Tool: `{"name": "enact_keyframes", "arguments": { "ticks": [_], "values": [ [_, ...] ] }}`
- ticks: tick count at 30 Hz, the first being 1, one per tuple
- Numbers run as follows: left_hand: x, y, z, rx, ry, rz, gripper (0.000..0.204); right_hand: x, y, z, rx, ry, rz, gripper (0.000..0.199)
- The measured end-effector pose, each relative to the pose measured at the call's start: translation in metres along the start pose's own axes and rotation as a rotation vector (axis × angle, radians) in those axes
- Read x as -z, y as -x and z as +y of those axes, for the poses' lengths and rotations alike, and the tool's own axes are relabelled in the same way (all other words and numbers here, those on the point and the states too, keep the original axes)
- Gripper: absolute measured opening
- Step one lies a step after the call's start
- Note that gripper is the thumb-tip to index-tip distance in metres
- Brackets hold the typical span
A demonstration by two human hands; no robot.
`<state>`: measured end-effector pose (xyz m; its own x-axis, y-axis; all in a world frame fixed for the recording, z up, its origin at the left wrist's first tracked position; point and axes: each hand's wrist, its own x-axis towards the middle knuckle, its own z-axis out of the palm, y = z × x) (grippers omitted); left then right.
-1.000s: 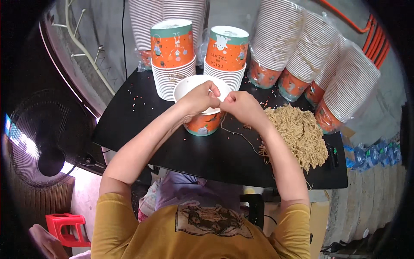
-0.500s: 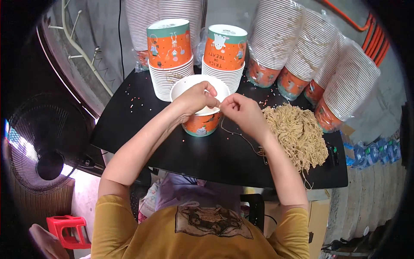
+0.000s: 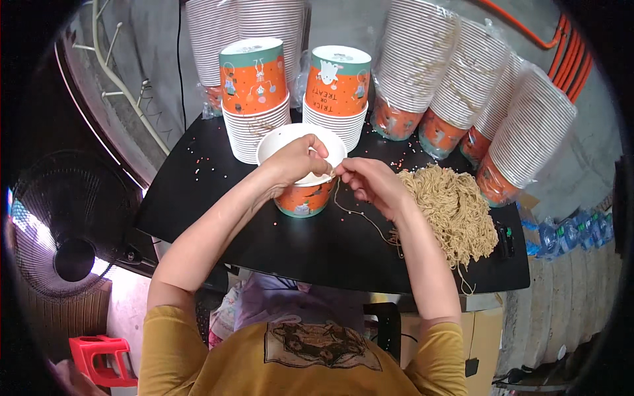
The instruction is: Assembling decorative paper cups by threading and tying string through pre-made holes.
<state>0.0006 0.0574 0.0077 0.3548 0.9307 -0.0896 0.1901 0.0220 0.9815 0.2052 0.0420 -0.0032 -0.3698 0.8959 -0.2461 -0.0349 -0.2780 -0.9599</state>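
Left hand: (image 3: 296, 163) reaches over the near side of the bucket's open mouth, fingers curled, thumb and fingertips brought close together at the right part of the rim; what lies between them is too small to tell
Right hand: (image 3: 374, 183) just beside the left fingertips; thumb and forefinger pinched on the thin cord, the other fingers loosely bent below
Bucket: (image 3: 302, 199) orange paper with a green base band and white inside; upright on the black table (image 3: 284, 254), below the left hand and left of the right one
Cord: (image 3: 362, 215) hangs from the fingertips by the rim, then curves across the table to the right, passing toward the twine pile
Twine pile: (image 3: 450, 212) tan and tangled; on the table, just right of the right wrist
Upturned stacks: left stack (image 3: 255, 92) and right stack (image 3: 337, 86) of like buckets; both behind the open one
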Motion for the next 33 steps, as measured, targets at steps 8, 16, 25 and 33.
{"name": "enact_keyframes", "arguments": {
  "ticks": [8,16,25,33],
  "values": [
    [0.000,0.000,0.000,0.033,-0.012,-0.018,0.031,-0.017,0.002,0.034,0.609,0.445,0.309,0.016],
    [0.001,-0.005,0.001,0.045,-0.019,-0.095,0.027,-0.012,-0.002,0.043,0.583,0.178,0.260,0.015],
    [-0.003,0.000,0.007,0.072,-0.012,-0.097,0.025,-0.021,-0.004,0.059,0.659,0.268,0.266,0.032],
    [-0.002,0.002,0.006,0.052,-0.040,-0.148,0.029,-0.027,-0.003,0.058,0.604,0.177,0.279,0.015]
  ]
}}
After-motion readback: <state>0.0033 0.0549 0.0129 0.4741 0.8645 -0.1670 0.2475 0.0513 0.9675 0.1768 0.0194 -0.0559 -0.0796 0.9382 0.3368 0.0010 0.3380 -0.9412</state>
